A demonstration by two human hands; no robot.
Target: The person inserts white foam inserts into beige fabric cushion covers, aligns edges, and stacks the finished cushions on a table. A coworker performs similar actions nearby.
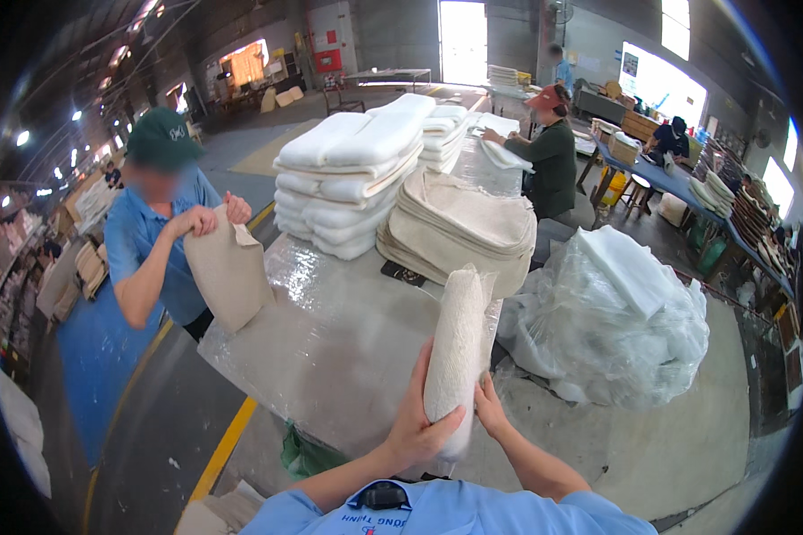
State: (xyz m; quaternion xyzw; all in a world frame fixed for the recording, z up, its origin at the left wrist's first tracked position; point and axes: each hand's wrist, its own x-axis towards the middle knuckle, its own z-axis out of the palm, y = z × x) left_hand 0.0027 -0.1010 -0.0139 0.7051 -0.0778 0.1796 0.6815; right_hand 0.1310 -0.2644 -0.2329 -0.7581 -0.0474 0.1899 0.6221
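My left hand (417,428) grip closed around white foam roll (456,352) at lower centre, right hand (491,408) fingers pressing its side, grip state unclear, plastic-covered worktop (330,339) beneath, beige cover stack (459,227) behind.

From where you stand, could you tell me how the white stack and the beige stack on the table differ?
The white stack is made of thick, puffy pads, while the beige stack is made of thin, flat fabric pieces. The white stack rises taller; the beige stack sits lower and fans out at its edges. The white stack lies farther from the person's hands; the beige stack is just beyond the white roll they hold. Both rest on the plastic-covered table.
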